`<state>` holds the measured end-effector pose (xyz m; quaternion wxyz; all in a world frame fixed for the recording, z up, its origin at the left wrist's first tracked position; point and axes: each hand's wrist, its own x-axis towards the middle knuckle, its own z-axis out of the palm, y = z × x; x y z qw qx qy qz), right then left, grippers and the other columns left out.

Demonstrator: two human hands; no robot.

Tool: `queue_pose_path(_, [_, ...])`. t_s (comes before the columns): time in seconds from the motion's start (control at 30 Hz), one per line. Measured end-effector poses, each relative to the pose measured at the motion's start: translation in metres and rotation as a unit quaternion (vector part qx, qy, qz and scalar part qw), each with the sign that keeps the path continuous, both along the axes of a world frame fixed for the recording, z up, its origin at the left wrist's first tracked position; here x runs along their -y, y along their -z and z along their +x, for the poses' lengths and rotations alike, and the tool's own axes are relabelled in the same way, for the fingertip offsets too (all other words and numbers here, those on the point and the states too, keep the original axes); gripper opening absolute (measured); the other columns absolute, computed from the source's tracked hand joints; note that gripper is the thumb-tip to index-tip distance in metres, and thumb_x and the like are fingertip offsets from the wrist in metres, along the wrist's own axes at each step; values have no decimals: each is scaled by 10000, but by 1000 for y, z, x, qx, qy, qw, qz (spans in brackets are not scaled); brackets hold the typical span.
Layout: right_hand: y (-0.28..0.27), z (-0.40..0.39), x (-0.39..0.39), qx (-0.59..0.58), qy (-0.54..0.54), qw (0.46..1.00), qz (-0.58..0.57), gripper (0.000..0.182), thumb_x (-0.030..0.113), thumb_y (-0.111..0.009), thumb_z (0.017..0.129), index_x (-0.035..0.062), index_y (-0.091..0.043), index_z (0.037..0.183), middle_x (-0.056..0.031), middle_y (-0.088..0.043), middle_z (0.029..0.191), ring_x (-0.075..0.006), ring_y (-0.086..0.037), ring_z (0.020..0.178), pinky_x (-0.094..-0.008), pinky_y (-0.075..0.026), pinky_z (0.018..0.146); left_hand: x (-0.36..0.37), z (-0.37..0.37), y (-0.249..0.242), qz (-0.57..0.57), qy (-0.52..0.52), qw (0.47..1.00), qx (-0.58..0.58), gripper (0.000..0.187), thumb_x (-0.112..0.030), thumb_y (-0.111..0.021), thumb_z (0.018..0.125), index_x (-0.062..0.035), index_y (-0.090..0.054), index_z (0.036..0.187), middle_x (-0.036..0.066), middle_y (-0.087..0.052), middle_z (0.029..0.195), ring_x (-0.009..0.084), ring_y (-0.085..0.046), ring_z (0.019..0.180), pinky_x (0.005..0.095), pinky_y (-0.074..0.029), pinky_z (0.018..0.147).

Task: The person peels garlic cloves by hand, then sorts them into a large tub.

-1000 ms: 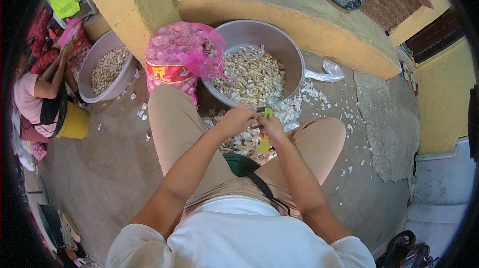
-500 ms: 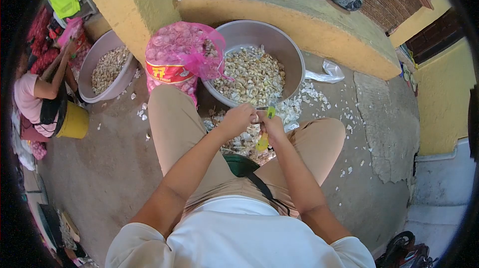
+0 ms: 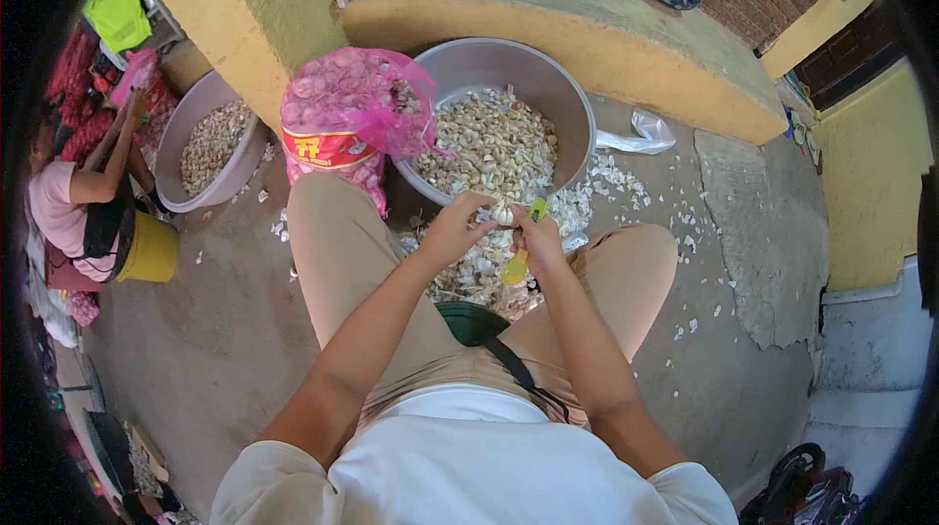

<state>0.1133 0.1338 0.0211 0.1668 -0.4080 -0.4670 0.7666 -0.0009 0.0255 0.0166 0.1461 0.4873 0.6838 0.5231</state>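
Observation:
A whitish garlic bulb [image 3: 502, 212] sits between my two hands, above the space between my knees. My left hand [image 3: 456, 232] pinches it from the left side. My right hand [image 3: 539, 240] is closed around a yellow-green knife [image 3: 514, 269], its thumb side against the bulb; the blade cannot be made out. Just beyond the hands stands a wide grey basin [image 3: 584, 124] holding many garlic cloves [image 3: 494, 144]. Loose garlic skins [image 3: 479, 276] are heaped below my hands, between my legs.
A pink net bag of garlic [image 3: 337, 95] stands left of the basin. Skins litter the floor [image 3: 626, 178] at right, near a crumpled plastic bag [image 3: 648, 131]. At far left a person [image 3: 73, 197] sits beside another basin of cloves [image 3: 166, 149]. A yellow ledge [image 3: 626, 75] runs behind.
My fingers have shifted, and the garlic bulb now shows plainly between them. My left hand has opened out slightly leftward; the knife has turned a little in my right hand.

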Motion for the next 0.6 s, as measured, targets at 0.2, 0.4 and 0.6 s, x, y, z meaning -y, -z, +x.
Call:
queue_pose_path(0.2, [2, -1, 1, -5, -10, 1000, -9, 198, 192, -574, 775, 6, -563, 842, -27, -524, 572, -72, -372, 389, -234, -358, 373, 4, -2, -3, -62, -20, 998, -2, 156, -119, -621, 696, -21, -579, 809, 106, -538, 741, 239, -534, 662, 301, -427, 593])
queue_pose_path(0.4, [1, 0, 3, -12, -6, 1000, -27, 195, 183, -556, 789, 7, -554, 873, -57, -566, 626, -74, -369, 396, -237, -366, 387, 2, -1, -3, -50, -19, 999, 2, 107, -117, -591, 717, -16, -575, 750, 118, -540, 731, 266, -529, 653, 340, -421, 597])
queue_pose_path(0.6, [5, -1, -8, -42, 34, 998, -41, 186, 166, -553, 787, 23, -551, 906, -32, -529, 607, -78, -370, 407, -235, -366, 389, 3, -11, 40, -203, 85, 973, -67, 226, -225, -561, 754, -8, -574, 816, 149, -553, 782, 297, -526, 769, 371, -415, 692])
